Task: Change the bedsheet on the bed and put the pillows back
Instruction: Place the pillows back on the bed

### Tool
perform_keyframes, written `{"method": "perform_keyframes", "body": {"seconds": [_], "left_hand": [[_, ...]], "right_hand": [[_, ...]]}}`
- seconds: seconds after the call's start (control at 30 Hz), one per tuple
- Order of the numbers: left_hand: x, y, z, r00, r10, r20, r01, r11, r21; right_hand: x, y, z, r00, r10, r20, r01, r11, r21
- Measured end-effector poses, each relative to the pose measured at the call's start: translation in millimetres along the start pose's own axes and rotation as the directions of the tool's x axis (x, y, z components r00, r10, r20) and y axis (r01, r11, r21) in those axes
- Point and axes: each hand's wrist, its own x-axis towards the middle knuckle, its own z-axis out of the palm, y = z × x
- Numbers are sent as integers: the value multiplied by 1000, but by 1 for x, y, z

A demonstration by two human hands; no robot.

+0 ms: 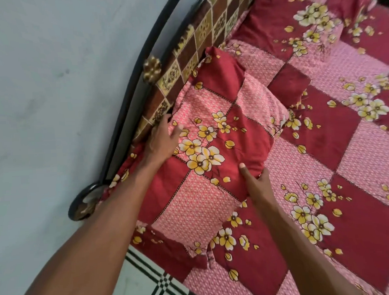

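A red and pink patchwork bedsheet (324, 154) with yellow flowers covers the bed. A pillow (213, 137) in the same print lies near the headboard end, at the bed's left side. My left hand (163, 137) holds the pillow's far left edge by the headboard, fingers over the top. My right hand (256, 184) grips the pillow's near right edge, thumb on top and fingers underneath. A second matching pillow (295, 22) lies further along the headboard.
A black metal headboard frame (140, 71) with a tile-patterned panel (207, 29) and a gold flower ornament (151, 68) runs along the pale wall (50, 87). Tiled floor (146, 283) shows below the bed corner.
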Motion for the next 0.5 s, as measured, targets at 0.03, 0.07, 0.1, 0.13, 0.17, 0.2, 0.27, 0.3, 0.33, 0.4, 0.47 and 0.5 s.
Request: {"method": "perform_keyframes", "body": {"seconds": [0.03,0.07,0.1,0.13,0.17,0.2,0.27,0.3,0.33,0.4,0.47,0.5], "left_hand": [[-4,0,1,999,4,-47,-4,1000,-7],[-12,-1,3,993,-5,-116,2,1000,-25],[-24,0,4,978,-20,-208,10,999,-50],[-39,2,7,950,-33,-309,10,997,-75],[-56,7,13,916,-35,-400,0,996,-88],[-73,12,20,886,-34,-462,-11,995,-95],[-101,25,39,858,-9,-513,-28,998,-64],[-110,29,50,854,7,-521,-9,1000,-1],[-117,28,61,855,6,-518,40,996,76],[-126,6,79,853,-86,-515,196,967,162],[-136,-30,92,826,-209,-524,353,916,191],[-143,-47,95,818,-233,-526,392,895,213]], "right_hand": [[-5,1,-2,999,-22,-25,20,998,-66],[-10,0,-5,991,-103,-89,85,979,-185],[-14,-5,-8,959,-236,-158,168,920,-354],[-18,-14,-9,901,-397,-174,264,821,-506],[-20,-26,-8,833,-541,-112,375,703,-604],[-17,-37,-5,768,-640,7,488,579,-654],[0,-59,11,643,-713,280,646,309,-698],[12,-71,22,588,-700,406,692,174,-701],[26,-82,32,539,-663,519,725,52,-686],[62,-101,44,481,-565,670,740,-148,-656],[103,-119,42,473,-490,732,708,-283,-647],[121,-126,38,488,-475,733,683,-316,-659]]}}
